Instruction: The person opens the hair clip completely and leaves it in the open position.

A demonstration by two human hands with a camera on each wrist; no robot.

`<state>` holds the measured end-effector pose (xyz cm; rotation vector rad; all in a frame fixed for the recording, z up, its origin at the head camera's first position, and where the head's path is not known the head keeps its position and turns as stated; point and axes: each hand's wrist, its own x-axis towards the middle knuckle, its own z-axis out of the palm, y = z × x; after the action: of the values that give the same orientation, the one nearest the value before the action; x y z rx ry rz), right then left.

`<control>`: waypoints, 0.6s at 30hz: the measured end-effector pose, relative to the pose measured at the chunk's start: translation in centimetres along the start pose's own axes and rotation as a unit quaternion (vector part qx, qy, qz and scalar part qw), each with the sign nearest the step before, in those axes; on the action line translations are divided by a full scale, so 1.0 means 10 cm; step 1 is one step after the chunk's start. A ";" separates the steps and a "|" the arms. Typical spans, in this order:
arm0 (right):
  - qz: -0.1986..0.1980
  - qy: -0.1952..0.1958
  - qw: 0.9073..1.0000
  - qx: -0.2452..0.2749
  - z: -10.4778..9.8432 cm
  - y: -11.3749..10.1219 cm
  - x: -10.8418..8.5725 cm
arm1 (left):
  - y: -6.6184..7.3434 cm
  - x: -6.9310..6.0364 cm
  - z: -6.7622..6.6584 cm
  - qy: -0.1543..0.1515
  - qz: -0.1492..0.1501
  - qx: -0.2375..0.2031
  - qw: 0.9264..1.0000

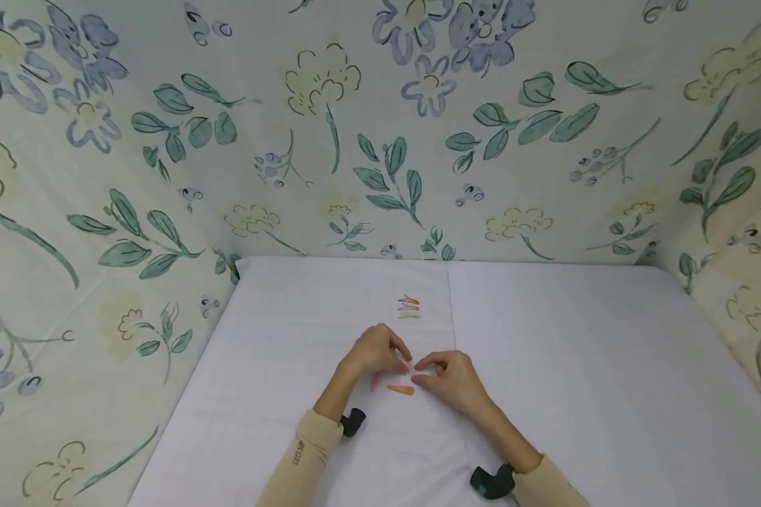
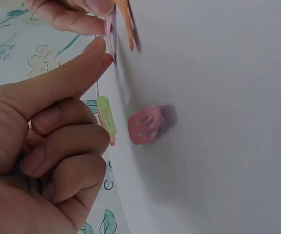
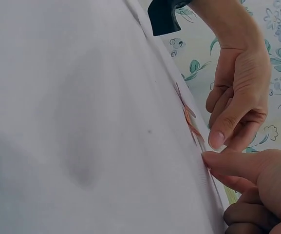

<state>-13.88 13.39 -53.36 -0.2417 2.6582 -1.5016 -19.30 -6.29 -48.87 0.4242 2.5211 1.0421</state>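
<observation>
L hand point(image 1: 378, 348) & R hand point(image 1: 452, 379) met almost fingertip to fingertip, w/ a pale pink snap hair clip point(image 1: 411, 368) btwn them. L hand: thumb & index drawn nearly tog., pinching one end of the clip; other 3 fingers curled in twd the palm. R hand: similar pinch, thumb & index tips close tog. on the opp. end, other fingers bent in. Fingertips hid parts of the clip, so couldn't tell if it was snapped flat or sprung.

Deeper pink clip point(image 1: 375, 381) lay just beside L hand, on its near side, partly covered by it in the head view; L wrist view showed its broad, slotted end. Orange clip point(image 1: 402, 389) lay on the near side of both hands, roughly btwn them, broad end twd R hand.

Beyond the hands, well apart from R hand & a bit nearer L, 3 more clips sat in a short stack of rows: green clip point(image 1: 409, 316) closest to the hands, pink-purple clip point(image 1: 409, 308) next, orange-brown clip point(image 1: 409, 300) farthest.

All loose clips were on a white cloth point(image 1: 545, 338) under the hands; a seam point(image 1: 452, 310) ran past R hand's fingers. Beige sleeves point(image 1: 298, 451) behind both wrists, plus a blk wrist cam point(image 1: 353, 422) near L forearm & another blk cam point(image 1: 492, 482) by R. Floral backdrop point(image 1: 418, 190) stood past the far edge.
</observation>
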 end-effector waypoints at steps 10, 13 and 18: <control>0.020 -0.009 0.999 0.044 -0.16 -0.02 0.06 | -0.01 -0.04 -0.02 0.019 0.008 -0.036 0.999; 0.023 -0.003 0.997 0.070 -0.22 -0.03 0.07 | -0.01 -0.07 -0.06 0.027 0.039 -0.067 0.997; 0.005 -0.022 0.997 0.077 -0.26 -0.04 0.07 | 0.01 -0.10 -0.13 0.013 0.076 -0.122 0.990</control>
<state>-14.91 15.26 -51.72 -0.2487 2.4905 -1.6670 -18.99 -7.46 -47.71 0.5388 2.3724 1.4015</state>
